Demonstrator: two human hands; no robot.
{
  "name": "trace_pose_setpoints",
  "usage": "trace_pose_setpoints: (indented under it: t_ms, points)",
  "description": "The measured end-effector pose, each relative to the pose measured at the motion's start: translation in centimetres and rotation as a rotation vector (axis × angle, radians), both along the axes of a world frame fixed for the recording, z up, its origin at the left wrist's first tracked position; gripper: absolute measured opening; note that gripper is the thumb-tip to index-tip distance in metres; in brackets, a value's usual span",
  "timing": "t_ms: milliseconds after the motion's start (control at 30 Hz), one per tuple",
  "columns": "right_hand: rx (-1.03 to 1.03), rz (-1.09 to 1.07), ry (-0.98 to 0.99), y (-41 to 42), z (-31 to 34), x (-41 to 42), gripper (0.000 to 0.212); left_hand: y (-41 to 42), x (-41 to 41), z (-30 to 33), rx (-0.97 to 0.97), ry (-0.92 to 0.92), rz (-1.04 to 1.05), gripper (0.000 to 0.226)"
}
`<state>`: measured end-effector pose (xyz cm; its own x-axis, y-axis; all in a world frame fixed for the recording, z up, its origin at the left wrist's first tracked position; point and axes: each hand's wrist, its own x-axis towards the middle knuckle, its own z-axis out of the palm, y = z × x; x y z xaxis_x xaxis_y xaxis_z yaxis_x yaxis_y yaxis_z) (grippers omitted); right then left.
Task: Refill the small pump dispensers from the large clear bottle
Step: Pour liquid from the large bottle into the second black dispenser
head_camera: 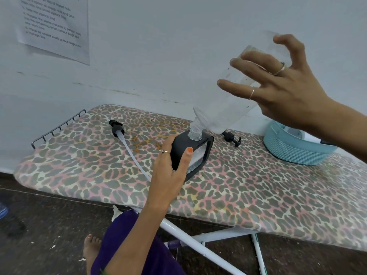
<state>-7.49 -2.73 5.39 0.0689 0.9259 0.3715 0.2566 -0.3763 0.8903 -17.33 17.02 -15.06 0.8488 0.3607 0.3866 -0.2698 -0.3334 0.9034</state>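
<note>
A small black-framed dispenser (200, 153) stands on the leopard-print ironing board (258, 195), its pump off and its neck uncovered. My left hand (170, 171) grips its side. The large clear bottle (228, 108) is tipped upside down, its threaded mouth (195, 132) set in the dispenser's neck. My right hand (278, 84) holds the bottle's upper body with spread, curled fingers. A black pump head with a long clear tube (127, 143) lies on the board to the left. A second black pump head (232, 138) lies behind the dispenser.
A light-blue woven basket (294, 149) sits at the board's right end against the white wall. A wire rack (57, 128) edges the board's left end. A printed paper sheet (55, 26) hangs on the wall. White board legs (198, 247) and my bare foot (91, 247) show below.
</note>
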Motion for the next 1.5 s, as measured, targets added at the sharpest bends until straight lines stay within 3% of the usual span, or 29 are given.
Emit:
trace_pose_setpoints:
  t_ms: [267, 467, 667, 833, 1000, 1133, 1267, 1500]
  points:
    - [0.34, -0.082, 0.183, -1.9, -5.5, -0.9, 0.068, -0.1, -0.2, 0.0, -0.007, 0.015, 0.007, 0.064]
    - [0.653, -0.16, 0.342, -2.1, -10.6, -2.5, 0.08, -0.1, -0.1, 0.1, -0.001, 0.016, 0.013, 0.07]
    - [1.006, -0.172, 0.668, -1.8, -15.2, -4.0, 0.081, -0.2, -0.2, 0.5, 0.02, -0.016, 0.015, 0.066]
    - [1.391, -0.081, 1.081, -2.5, -17.6, -3.9, 0.068, -0.2, -0.1, 0.4, 0.006, -0.026, 0.016, 0.067]
    - [1.714, 0.001, 1.178, -4.6, -17.1, -3.8, 0.061, 0.0, -0.1, 0.2, 0.003, -0.032, 0.026, 0.068]
    - [1.821, -0.015, 1.216, -5.4, -18.2, -3.0, 0.073, 0.6, -0.6, 0.2, -0.019, -0.047, 0.039, 0.051]
    - [1.861, -0.02, 1.207, -7.2, -19.5, -3.5, 0.069, -0.5, 0.0, 0.2, 0.001, -0.051, -0.009, 0.051]
    - [1.827, -0.082, 1.251, -6.7, -19.5, -3.4, 0.086, -0.2, 0.0, 0.4, -0.035, -0.072, -0.003, 0.05]
